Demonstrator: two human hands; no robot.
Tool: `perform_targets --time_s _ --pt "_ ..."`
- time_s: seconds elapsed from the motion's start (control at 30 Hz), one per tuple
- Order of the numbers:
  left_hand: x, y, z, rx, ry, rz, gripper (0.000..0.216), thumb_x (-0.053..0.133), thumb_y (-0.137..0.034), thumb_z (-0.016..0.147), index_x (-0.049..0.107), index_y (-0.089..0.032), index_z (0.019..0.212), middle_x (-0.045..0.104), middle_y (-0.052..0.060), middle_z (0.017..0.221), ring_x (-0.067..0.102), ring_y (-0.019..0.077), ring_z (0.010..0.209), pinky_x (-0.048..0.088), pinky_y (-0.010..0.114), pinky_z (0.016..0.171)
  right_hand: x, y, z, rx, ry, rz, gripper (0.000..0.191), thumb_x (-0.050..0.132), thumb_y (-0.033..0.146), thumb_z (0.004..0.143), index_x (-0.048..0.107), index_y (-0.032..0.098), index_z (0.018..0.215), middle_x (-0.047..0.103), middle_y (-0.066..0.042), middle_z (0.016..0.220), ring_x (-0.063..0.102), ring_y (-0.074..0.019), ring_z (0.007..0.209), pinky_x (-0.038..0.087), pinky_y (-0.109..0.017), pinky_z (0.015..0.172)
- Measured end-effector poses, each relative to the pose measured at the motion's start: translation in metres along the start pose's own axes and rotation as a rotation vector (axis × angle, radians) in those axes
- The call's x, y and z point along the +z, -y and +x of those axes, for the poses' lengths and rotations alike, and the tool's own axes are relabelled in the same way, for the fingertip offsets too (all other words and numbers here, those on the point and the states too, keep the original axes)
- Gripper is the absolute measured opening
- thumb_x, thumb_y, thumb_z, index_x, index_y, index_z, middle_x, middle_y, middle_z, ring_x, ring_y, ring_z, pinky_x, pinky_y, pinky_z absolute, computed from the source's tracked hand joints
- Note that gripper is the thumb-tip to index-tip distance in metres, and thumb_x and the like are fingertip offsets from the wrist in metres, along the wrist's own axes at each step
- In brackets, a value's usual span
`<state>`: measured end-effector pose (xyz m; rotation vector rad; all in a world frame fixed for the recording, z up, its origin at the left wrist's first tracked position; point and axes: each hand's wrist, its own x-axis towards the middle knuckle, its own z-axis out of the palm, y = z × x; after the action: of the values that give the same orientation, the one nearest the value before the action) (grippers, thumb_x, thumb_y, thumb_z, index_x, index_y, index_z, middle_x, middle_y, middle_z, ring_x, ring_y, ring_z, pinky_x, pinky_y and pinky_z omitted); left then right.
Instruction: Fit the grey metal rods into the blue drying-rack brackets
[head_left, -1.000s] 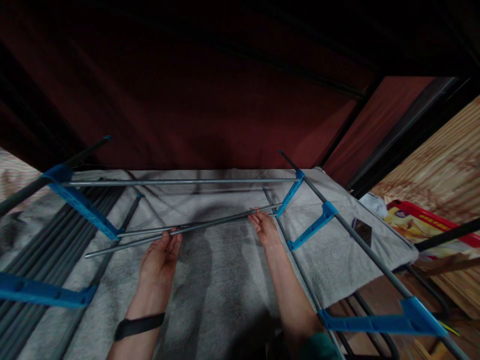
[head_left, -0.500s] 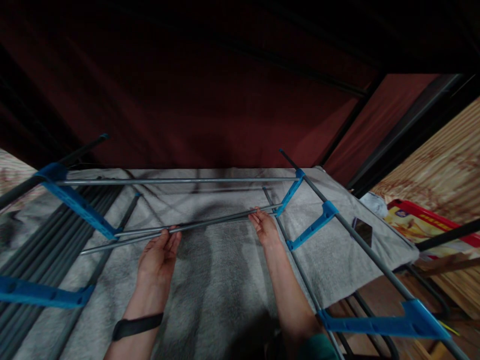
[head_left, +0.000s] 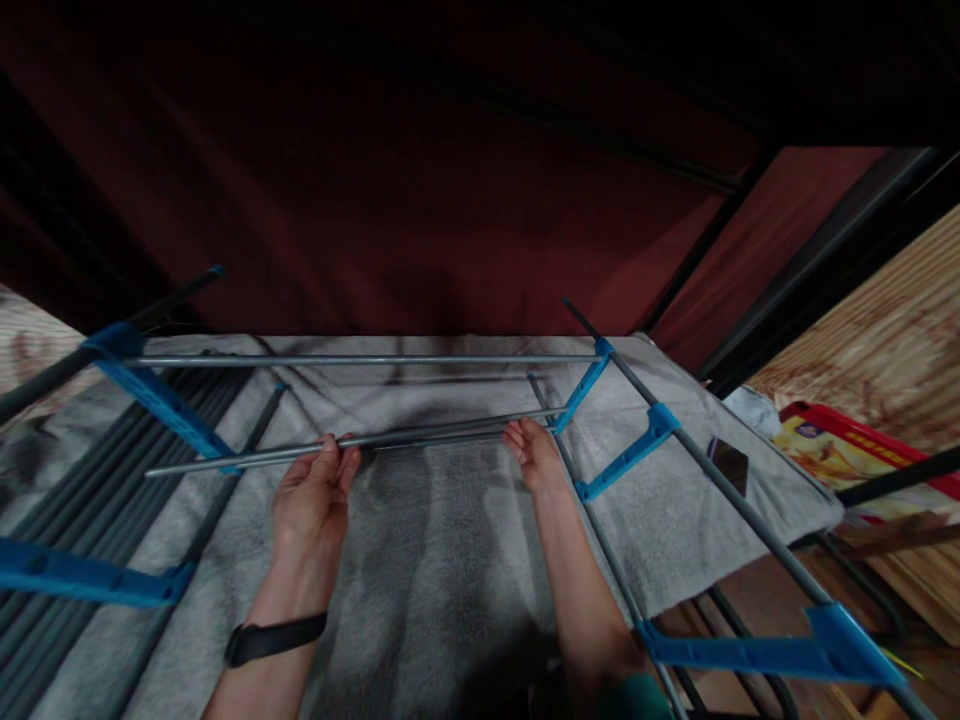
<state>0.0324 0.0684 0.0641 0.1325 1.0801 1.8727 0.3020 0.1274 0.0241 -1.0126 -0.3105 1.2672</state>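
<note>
Left hand [head_left: 311, 500] pinches the loose rod [head_left: 191, 466] between thumb and fingers, on the near side of the fixed crossbar [head_left: 420, 360]! Right hand [head_left: 535, 455], also nearside of that crossbar, curls its fingers by the rod; gripping or not, I can't tell.

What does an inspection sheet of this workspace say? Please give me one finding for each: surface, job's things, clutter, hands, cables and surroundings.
Surface: gray cloth, wrinkled in places.
Job's things: loose gray rod, slanting between frame sides with blue brackets; crossbar behind it; row of rods at left.
Clutter: dark phone-like object at right.
Left hand: fingers on the loose gray rod; black band on wrist.
Right hand: fingertips near the rods; contact cannot be told.
Cables: nothing seen.
Surroundings: dark red backdrop; red-and-yellow package at far right.
</note>
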Motion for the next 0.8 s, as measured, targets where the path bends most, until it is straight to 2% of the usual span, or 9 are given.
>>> perform_targets --time_s 0.17,0.23,0.3,0.37,0.47,0.57,0.63,0.8 --pt "-0.002 0.0 0.001 0.055 0.004 0.009 0.019 0.066 -0.006 0.083 0.062 -0.015 0.066 0.066 0.0 0.072 0.066 0.0091 0.072 0.058 0.025 0.079 -0.018 0.009 0.01 -0.232 -0.279 -0.113 0.016 0.065 0.016 0.073 0.052 0.024 0.08 0.056 0.009 0.063 0.055 -0.0078 0.053 0.053 -0.019 0.053" --pt "-0.003 0.0 0.001 0.058 0.037 0.019 0.017 0.068 -0.009 0.082 0.063 -0.014 0.067 0.065 0.0 0.07 0.065 0.0095 0.069 0.057 0.024 0.076 -0.024 0.012 0.015 -0.381 -0.353 -0.207 0.014 0.062 0.02 0.074 0.051 0.024 0.082 0.054 0.008 0.067 0.055 -0.0092 0.058 0.05 -0.019 0.054" --pt "-0.004 -0.001 0.003 0.064 0.043 0.031 0.014 0.071 -0.011 0.08 0.065 -0.014 0.068 0.065 0.0 0.07 0.065 0.0103 0.067 0.056 0.024 0.073 -0.026 0.014 0.017 -0.584 -0.383 -0.385 0.012 0.059 0.023 0.076 0.053 0.024 0.086 0.057 0.004 0.077 0.058 -0.0128 0.069 0.052 -0.025 0.065" --pt "-0.005 -0.001 0.004 0.074 0.062 0.042 0.012 0.075 -0.014 0.077 0.065 -0.014 0.069 0.067 0.002 0.074 0.066 0.011 0.068 0.055 0.025 0.072 -0.023 0.013 0.013 -0.808 -0.289 -0.661 0.012 0.056 0.026 0.081 0.057 0.022 0.092 0.062 -0.003 0.09 0.061 -0.019 0.086 0.053 -0.035 0.082" --pt "-0.005 -0.001 0.004 0.097 0.101 0.056 0.015 0.081 -0.018 0.072 0.066 -0.015 0.07 0.069 0.003 0.077 0.066 0.0114 0.069 0.054 0.026 0.073 -0.011 0.004 -0.002 -1.039 -0.043 -0.998 0.022 0.049 0.028 0.087 0.062 0.019 0.103 0.064 -0.011 0.105 0.058 -0.0268 0.105 0.045 -0.048 0.097" --pt "-0.006 -0.002 0.003 0.104 0.144 0.072 0.016 0.082 -0.022 0.071 0.069 -0.015 0.074 0.067 0.003 0.074 0.065 0.0119 0.068 0.053 0.025 0.072 0.005 -0.013 -0.02 -1.125 0.22 -1.159 0.032 0.042 0.025 0.092 0.061 0.021 0.118 0.064 -0.013 0.116 0.055 -0.0274 0.114 0.043 -0.05 0.101" --pt "-0.007 -0.004 0.003 0.094 0.165 0.083 0.019 0.084 -0.025 0.069 0.068 -0.015 0.073 0.067 0.003 0.072 0.065 0.0126 0.068 0.051 0.025 0.069 0.013 -0.025 -0.028 -1.146 0.347 -1.221 0.037 0.04 0.023 0.094 0.06 0.022 0.124 0.063 -0.013 0.122 0.054 -0.0267 0.119 0.041 -0.05 0.105" --pt "-0.012 -0.004 0.007 0.086 0.175 0.146 0.03 0.088 -0.034 0.06 0.066 -0.015 0.066 0.065 0.004 0.07 0.064 0.0132 0.067 0.048 0.024 0.064 0.025 -0.042 -0.039 -1.203 0.471 -1.339 0.041 0.04 0.018 0.095 0.058 0.022 0.132 0.063 -0.012 0.128 0.051 -0.0262 0.127 0.034 -0.053 0.114"
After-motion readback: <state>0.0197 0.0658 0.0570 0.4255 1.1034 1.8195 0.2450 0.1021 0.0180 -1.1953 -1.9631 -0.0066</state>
